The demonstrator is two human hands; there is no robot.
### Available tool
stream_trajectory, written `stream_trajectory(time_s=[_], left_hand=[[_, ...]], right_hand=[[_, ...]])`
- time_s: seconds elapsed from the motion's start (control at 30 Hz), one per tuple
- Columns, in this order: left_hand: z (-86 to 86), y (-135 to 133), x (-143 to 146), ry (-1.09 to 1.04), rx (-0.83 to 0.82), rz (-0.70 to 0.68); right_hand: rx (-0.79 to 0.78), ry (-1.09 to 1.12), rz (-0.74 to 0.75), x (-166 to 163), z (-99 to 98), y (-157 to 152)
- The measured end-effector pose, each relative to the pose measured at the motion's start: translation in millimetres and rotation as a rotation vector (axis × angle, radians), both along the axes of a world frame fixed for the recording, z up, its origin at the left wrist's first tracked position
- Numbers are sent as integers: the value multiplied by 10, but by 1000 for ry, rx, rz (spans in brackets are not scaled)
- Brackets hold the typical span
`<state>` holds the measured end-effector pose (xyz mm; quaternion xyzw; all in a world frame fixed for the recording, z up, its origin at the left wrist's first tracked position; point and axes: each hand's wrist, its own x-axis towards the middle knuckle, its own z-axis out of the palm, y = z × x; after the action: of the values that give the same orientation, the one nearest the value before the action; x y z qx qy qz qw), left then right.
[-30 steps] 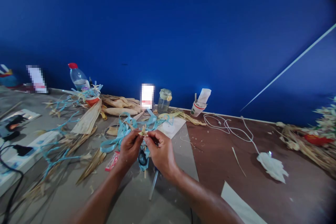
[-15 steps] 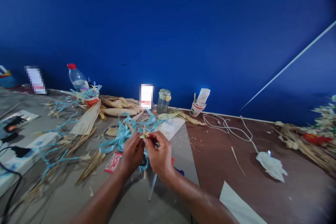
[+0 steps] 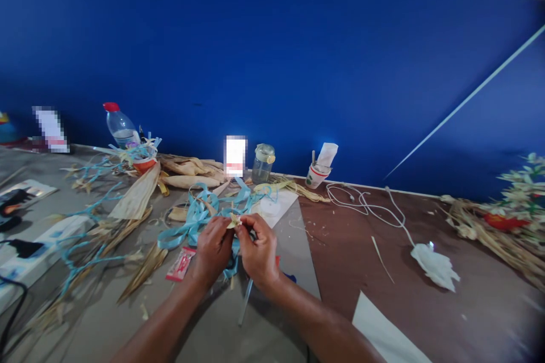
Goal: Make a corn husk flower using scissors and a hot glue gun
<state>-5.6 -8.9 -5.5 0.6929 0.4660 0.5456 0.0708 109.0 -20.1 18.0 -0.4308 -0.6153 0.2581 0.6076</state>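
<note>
A small pale flower of dried husk (image 3: 234, 220) is pinched between my two hands, over the middle of the table. My left hand (image 3: 214, 245) grips it from the left, fingers curled. From the other side my right hand (image 3: 260, 249) holds it between thumb and forefinger. Behind and below the hands lies a tangle of light-blue ribbon (image 3: 191, 218). A translucent stick (image 3: 246, 302) sticks out below my right hand; what it belongs to is mostly hidden. Left of my left wrist is a red-and-white packet (image 3: 181, 264).
Dried corn husks (image 3: 191, 167), a glass jar (image 3: 263, 163), a bright phone screen (image 3: 235, 156) and a paper cup (image 3: 317, 176) line the blue partition (image 3: 272, 57). A white power strip (image 3: 42, 261) and blue-wrapped stems (image 3: 80, 265) lie left. A white cable (image 3: 383, 215) lies right.
The view has shifted slightly, so the scene sits a little further left. Both hands keep hold of the husk flower, which appears turned a little between the fingers.
</note>
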Motion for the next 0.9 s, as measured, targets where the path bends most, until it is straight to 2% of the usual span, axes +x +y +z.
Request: stream_trajectory(time_s=[0.23, 0.4, 0.57, 0.77, 0.9], left_hand=[[32, -3, 19, 5, -1, -55], [-5, 5, 48, -3, -10, -82], [18, 7, 82, -123, -165, -139], [136, 11, 77, -435, -414, -338], [148, 49, 77, -569, -485, -344]], right_hand=[[13, 22, 25, 20, -69, 69], [-16, 16, 30, 42, -83, 87], [-59, 70, 45, 74, -119, 114], [-76, 78, 42, 158, -82, 171], [-48, 29, 48, 203, -67, 175]])
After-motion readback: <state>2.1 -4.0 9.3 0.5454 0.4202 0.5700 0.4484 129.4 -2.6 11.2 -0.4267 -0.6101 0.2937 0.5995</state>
